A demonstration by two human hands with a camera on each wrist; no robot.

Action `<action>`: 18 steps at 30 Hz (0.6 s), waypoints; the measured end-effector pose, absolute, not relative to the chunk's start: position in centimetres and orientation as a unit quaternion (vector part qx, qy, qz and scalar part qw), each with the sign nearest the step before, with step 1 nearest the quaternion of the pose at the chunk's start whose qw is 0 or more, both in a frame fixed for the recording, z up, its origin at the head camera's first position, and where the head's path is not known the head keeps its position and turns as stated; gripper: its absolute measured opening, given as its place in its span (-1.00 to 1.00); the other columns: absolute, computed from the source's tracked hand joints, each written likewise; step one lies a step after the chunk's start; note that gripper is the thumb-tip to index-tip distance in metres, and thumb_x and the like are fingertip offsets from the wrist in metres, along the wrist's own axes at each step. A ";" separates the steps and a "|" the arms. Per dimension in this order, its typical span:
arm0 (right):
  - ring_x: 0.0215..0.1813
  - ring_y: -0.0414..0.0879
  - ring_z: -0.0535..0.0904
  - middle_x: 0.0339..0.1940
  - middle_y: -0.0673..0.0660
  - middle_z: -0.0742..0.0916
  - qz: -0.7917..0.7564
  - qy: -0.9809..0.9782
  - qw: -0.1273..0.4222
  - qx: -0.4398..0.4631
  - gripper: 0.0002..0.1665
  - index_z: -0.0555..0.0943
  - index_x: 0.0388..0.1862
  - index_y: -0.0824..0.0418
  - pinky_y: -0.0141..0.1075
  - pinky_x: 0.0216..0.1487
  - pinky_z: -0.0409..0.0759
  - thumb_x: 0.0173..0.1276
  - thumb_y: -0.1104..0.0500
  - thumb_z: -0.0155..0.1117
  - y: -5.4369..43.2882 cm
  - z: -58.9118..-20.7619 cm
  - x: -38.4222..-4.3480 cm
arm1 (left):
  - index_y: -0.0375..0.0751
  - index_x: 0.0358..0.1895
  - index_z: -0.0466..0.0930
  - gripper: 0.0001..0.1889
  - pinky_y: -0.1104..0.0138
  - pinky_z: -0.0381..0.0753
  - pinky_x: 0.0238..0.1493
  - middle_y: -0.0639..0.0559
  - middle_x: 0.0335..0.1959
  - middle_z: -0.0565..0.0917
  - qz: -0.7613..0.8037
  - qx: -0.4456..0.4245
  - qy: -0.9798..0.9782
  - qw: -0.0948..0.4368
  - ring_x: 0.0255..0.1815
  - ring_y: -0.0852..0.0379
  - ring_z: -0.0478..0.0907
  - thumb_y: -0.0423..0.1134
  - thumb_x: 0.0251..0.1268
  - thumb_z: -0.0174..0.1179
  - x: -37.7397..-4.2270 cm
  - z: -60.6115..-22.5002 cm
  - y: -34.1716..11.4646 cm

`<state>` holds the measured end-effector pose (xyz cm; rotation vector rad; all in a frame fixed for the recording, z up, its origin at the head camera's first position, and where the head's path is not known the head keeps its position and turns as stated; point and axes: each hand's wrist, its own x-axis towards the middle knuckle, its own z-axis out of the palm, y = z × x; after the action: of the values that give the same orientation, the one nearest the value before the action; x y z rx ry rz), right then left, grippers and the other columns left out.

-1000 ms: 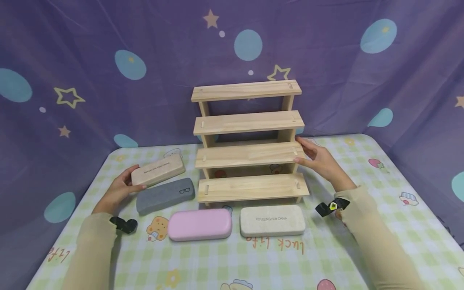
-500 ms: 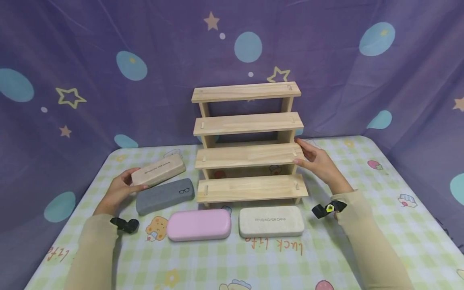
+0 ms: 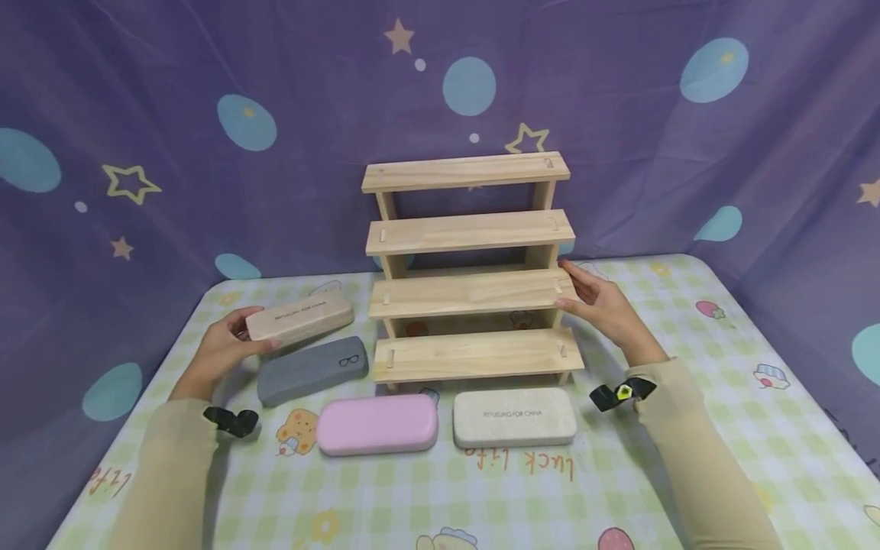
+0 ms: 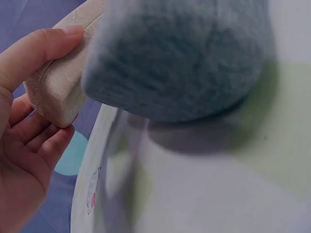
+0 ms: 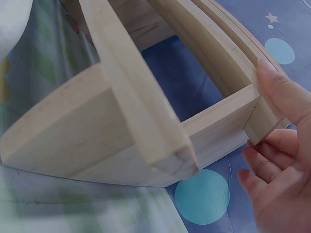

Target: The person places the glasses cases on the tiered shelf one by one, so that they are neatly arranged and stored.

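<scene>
My left hand point(image 3: 221, 353) holds the left end of a beige glasses case point(image 3: 299, 319) lettered "REFUELING FOR CHINA". In the left wrist view the thumb lies on the top of this case point(image 4: 63, 90) and the fingers are under it. A grey glasses case point(image 3: 313, 371) with a small spectacles mark lies just in front of it. On the right, my right hand point(image 3: 612, 313) grips the end of the second-lowest step of a wooden stepped rack point(image 3: 474, 293). The right wrist view shows the thumb above that board end point(image 5: 265, 121) and the fingers below.
In front of the rack lie a pink glasses case point(image 3: 377, 425) and a cream glasses case point(image 3: 515, 417), side by side. A checked cloth point(image 3: 385, 504) covers the table. Behind it hangs a purple patterned curtain point(image 3: 330, 92).
My left hand has raised the beige case's near end slightly, and the case now sits a little higher and apart from the grey one. The right hand keeps its grip on the rack.
</scene>
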<state>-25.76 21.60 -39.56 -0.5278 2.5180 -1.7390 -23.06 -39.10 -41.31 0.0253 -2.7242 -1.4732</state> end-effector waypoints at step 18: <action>0.48 0.09 0.06 0.50 0.22 0.15 -0.573 0.800 0.023 -0.174 -0.10 0.04 0.49 0.22 -0.37 0.36 0.17 0.30 0.15 0.28 21.6 -39.6 -25.8 | -0.21 0.30 0.33 -0.30 0.64 0.44 -0.22 0.49 -0.16 0.46 -0.489 0.019 -0.871 0.050 -0.17 0.49 0.44 -0.31 0.04 0.40 -21.6 -38.7 -38.6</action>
<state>-25.79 21.58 -39.65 -0.5397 2.4775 -1.7758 -21.65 -38.62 -38.74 0.0580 -2.6513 -1.4893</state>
